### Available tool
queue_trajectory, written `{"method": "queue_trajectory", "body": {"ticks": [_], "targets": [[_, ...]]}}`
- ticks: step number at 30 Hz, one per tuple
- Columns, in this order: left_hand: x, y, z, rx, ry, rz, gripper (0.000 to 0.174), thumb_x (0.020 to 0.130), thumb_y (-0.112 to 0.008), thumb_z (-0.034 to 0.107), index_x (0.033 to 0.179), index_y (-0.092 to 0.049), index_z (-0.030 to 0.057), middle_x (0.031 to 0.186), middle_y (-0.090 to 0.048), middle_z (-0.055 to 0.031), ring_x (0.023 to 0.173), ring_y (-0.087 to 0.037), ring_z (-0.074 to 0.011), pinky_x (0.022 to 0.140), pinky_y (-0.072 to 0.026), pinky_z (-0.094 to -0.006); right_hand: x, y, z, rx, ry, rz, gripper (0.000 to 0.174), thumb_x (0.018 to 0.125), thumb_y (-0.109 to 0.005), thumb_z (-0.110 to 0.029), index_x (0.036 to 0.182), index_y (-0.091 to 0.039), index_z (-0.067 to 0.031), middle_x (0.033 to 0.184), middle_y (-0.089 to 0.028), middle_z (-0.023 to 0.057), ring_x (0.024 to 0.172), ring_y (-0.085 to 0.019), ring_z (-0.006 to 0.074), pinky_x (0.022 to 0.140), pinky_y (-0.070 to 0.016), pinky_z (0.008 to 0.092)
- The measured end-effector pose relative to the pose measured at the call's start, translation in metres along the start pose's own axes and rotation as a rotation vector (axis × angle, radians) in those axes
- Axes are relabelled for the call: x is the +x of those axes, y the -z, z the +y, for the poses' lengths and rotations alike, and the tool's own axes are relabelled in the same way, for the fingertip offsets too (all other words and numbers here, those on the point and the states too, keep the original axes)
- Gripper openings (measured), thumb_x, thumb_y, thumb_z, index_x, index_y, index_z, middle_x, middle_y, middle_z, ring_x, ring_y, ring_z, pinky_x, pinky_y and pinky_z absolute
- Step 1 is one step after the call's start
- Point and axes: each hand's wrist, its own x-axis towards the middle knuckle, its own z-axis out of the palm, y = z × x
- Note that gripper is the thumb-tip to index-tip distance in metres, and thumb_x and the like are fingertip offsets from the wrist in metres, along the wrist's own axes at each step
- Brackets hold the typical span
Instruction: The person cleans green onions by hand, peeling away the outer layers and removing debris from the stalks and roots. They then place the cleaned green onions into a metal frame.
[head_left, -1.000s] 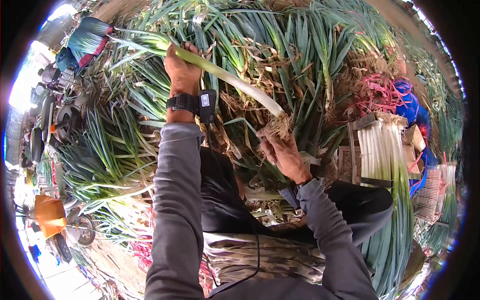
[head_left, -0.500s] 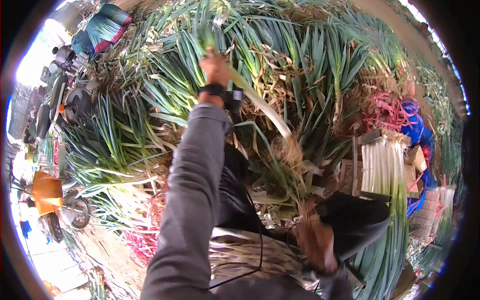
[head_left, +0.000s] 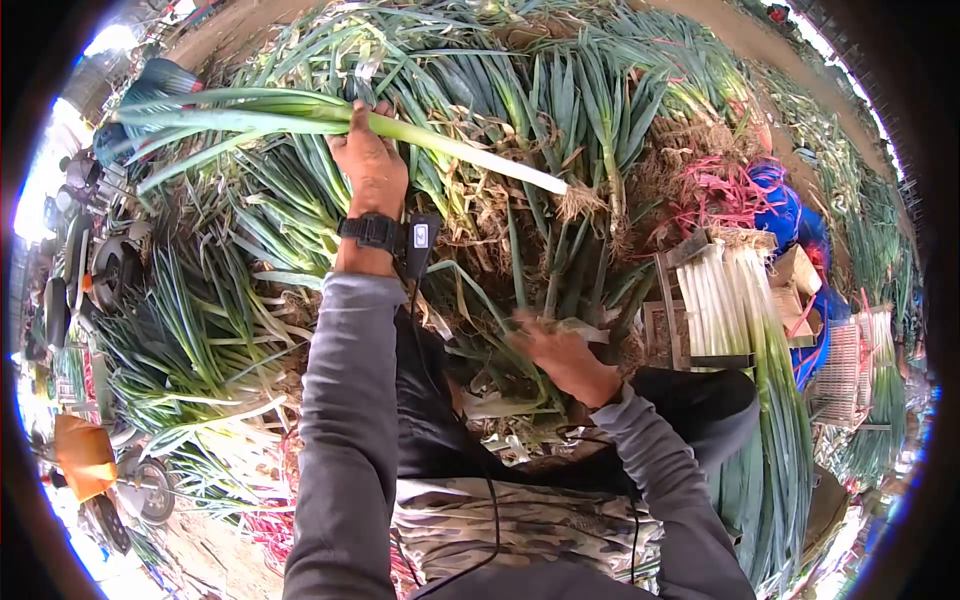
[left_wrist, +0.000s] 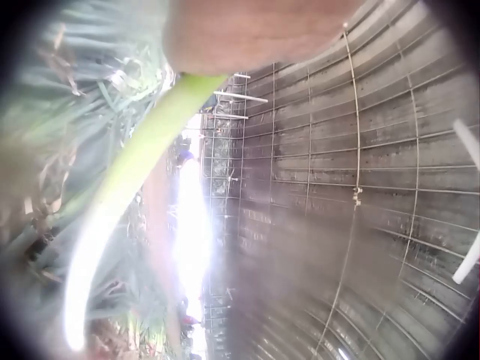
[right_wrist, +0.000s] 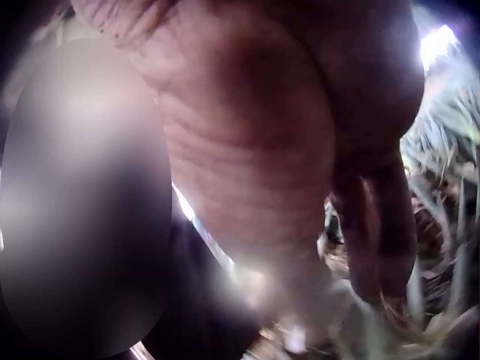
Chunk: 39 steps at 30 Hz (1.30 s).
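Note:
My left hand [head_left: 372,165] grips one long leek [head_left: 465,152] around its pale green middle. Its green leaves fan out to the left, and the white shank points right, ending in a tuft of roots [head_left: 580,203]. The left wrist view shows the leek's stem [left_wrist: 127,172] curving down from below the hand [left_wrist: 255,34]. Lower down, apart from that leek, my right hand [head_left: 565,358] is over loose leaves and scraps in front of my lap. In the right wrist view the fingers [right_wrist: 375,232] hang down, with thin brownish strands near their tips.
A large heap of leeks [head_left: 490,80] spreads ahead, with another pile [head_left: 190,330] at the left. On the right, trimmed leeks [head_left: 725,300] lie in a wooden frame [head_left: 668,310], near pink string [head_left: 720,190] and a blue bundle [head_left: 775,200]. Motorbikes [head_left: 120,270] stand far left.
My right hand swept down toward my lap with stringy strands, then came back up. My left hand swung right and back left, still gripping the leek, which now lies flatter across the view.

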Motion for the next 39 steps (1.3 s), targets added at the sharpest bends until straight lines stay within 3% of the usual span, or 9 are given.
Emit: {"method": "queue_trajectory", "body": {"ticks": [2,6,11,13,18,22,26,32,39], "targets": [[0.0,0.001,-0.001,-0.003,-0.002,-0.037,0.026,0.092,-0.065,0.002,0.114,-0.052,0.0031,0.099,-0.064,-0.0131,0.09,-0.069,-0.0302,0.082,-0.0584,-0.0414,0.019,0.009,-0.008,0.508,0.16,0.166,0.045,0.1,-0.065,-0.026,0.138,-0.054,-0.006,0.119,-0.064,0.0176,0.067,-0.067,0.0221,0.058,-0.0572,0.0351],[-0.017,-0.012,0.015,-0.021,0.087,-0.139,0.028,0.093,-0.065,0.001,0.116,-0.049,-0.0004,0.107,-0.063,-0.0141,0.097,-0.069,-0.031,0.086,-0.0575,-0.0406,0.071,0.123,-0.006,0.391,-0.034,0.448,0.031,0.099,-0.066,-0.028,0.102,-0.069,0.0029,0.083,-0.074,0.0139,0.057,-0.069,0.0235,0.052,-0.0572,0.0332],[-0.047,-0.025,0.012,0.046,0.13,-0.18,0.024,0.094,-0.064,0.0,0.114,-0.05,-0.0025,0.109,-0.065,-0.0177,0.105,-0.068,-0.034,0.093,-0.0574,-0.0449,0.117,0.213,0.014,0.485,0.012,1.261,0.071,0.097,-0.069,-0.029,0.148,-0.038,0.0086,0.136,-0.053,0.0226,0.118,-0.061,0.0346,0.099,-0.0504,0.044],[-0.072,-0.034,0.016,0.057,0.222,-0.253,0.025,0.094,-0.065,0.001,0.115,-0.052,-0.0019,0.112,-0.066,-0.0183,0.106,-0.068,-0.0335,0.097,-0.0568,-0.0454,0.137,0.185,0.024,0.429,-0.013,1.257,0.079,0.094,-0.072,-0.033,0.149,-0.034,0.0085,0.14,-0.05,0.0247,0.123,-0.058,0.0367,0.104,-0.0461,0.048],[-0.064,-0.024,0.006,0.395,0.21,-0.103,0.025,0.092,-0.069,0.001,0.113,-0.057,0.0023,0.105,-0.07,-0.0118,0.105,-0.069,-0.0259,0.097,-0.0539,-0.0394,0.108,-0.027,0.069,0.19,-0.431,0.127,0.08,0.088,-0.076,-0.041,0.141,-0.044,0.0092,0.128,-0.06,0.0272,0.112,-0.063,0.0411,0.099,-0.0507,0.0494],[-0.024,-0.013,0.007,0.129,-0.078,-0.236,0.024,0.087,-0.073,-0.004,0.106,-0.061,0.0041,0.1,-0.07,-0.0064,0.097,-0.069,-0.0221,0.09,-0.0538,-0.0369,0.041,-0.028,0.052,0.089,-0.326,0.619,0.058,0.097,-0.068,-0.04,0.126,-0.056,0.0084,0.11,-0.065,0.0254,0.093,-0.069,0.0378,0.083,-0.0573,0.047],[-0.04,-0.01,-0.012,-0.007,0.088,-0.273,0.025,0.087,-0.074,-0.002,0.106,-0.06,0.0026,0.102,-0.068,-0.0102,0.101,-0.07,-0.0298,0.092,-0.0547,-0.0465,0.052,-0.012,0.021,1.356,-0.523,0.201,0.073,0.098,-0.066,-0.044,0.148,-0.041,0.0033,0.138,-0.054,0.0268,0.098,-0.071,0.0293,0.081,-0.0594,0.0378],[-0.122,-0.042,-0.01,0.119,0.402,-0.264,0.034,0.092,-0.074,0.018,0.12,-0.059,0.0056,0.111,-0.067,-0.0062,0.102,-0.067,-0.0254,0.106,-0.0459,-0.0415,0.109,0.087,0.011,2.197,-0.089,0.751,0.064,0.102,-0.064,-0.032,0.153,-0.036,-0.0058,0.147,-0.048,0.0104,0.099,-0.067,0.0177,0.089,-0.0556,0.0353],[-0.183,-0.061,-0.045,0.18,0.763,-0.901,0.047,0.102,-0.061,0.04,0.134,-0.055,0.0056,0.114,-0.067,-0.0068,0.106,-0.063,-0.0182,0.097,-0.0479,-0.0361,0.09,0.142,0.039,2.113,-0.171,1.025,0.023,0.101,-0.066,-0.028,0.107,-0.068,-0.0058,0.09,-0.071,0.0011,0.081,-0.068,0.0106,0.075,-0.056,0.0256]]}}
